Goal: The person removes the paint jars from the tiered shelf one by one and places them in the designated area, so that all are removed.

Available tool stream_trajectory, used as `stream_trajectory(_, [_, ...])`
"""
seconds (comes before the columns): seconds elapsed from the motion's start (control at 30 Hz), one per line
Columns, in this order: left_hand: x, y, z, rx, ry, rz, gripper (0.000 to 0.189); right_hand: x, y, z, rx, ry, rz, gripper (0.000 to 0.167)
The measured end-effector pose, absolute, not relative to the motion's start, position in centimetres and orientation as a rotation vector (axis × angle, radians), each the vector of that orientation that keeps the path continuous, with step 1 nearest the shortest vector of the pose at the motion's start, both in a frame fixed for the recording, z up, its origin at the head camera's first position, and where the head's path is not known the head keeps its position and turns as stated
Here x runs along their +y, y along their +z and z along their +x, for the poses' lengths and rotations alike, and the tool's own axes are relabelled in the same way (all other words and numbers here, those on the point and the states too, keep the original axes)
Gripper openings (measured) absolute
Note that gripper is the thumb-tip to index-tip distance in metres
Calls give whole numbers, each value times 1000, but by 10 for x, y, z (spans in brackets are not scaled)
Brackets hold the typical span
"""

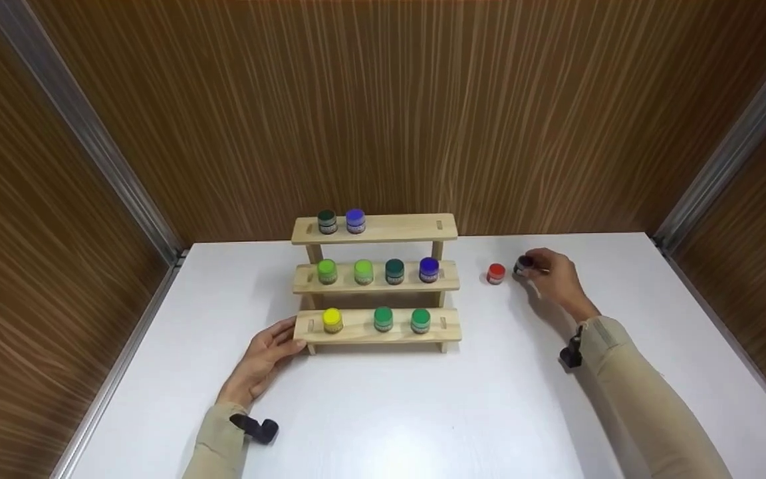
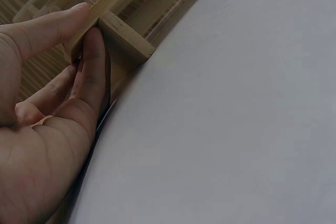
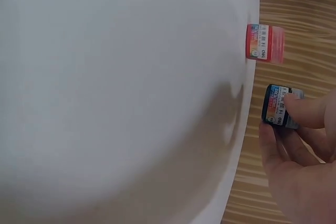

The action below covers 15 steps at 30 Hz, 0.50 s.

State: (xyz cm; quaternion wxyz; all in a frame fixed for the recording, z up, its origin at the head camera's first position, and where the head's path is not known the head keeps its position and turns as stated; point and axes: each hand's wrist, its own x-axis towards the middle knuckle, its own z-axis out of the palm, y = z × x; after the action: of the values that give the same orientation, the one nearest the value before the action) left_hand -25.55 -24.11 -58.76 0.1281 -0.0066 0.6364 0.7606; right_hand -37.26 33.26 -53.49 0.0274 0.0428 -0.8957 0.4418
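A dark-lidded paint jar [image 3: 281, 106] is pinched between the thumb and fingers of my right hand [image 1: 554, 279], over the right side of the table. Just left of it, a red paint jar [image 1: 496, 273] stands on the white surface. My left hand [image 1: 266, 359] grips the left end of the bottom tier of a three-tier wooden stand [image 1: 356, 336]. In the left wrist view the thumb lies on top of the board and the fingers [image 2: 93, 72] bend beneath it. A yellow paint jar [image 1: 332, 320] is the one closest to that hand.
Two green jars [image 1: 383, 319] share the bottom tier with the yellow one. Several green and blue-violet jars [image 1: 429, 270] line the middle tier. On the top tier, a dark green jar [image 1: 327, 221] and a violet jar [image 1: 356, 221] stand toward the left. A wood-grain wall [image 1: 383, 120] rises behind.
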Motion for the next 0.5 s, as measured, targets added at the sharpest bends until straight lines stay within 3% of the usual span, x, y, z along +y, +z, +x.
stream_trajectory(0.5, [-241,-586,-256,1842,2201,-20,77,333,-545,-374,-2844,1296,148,40])
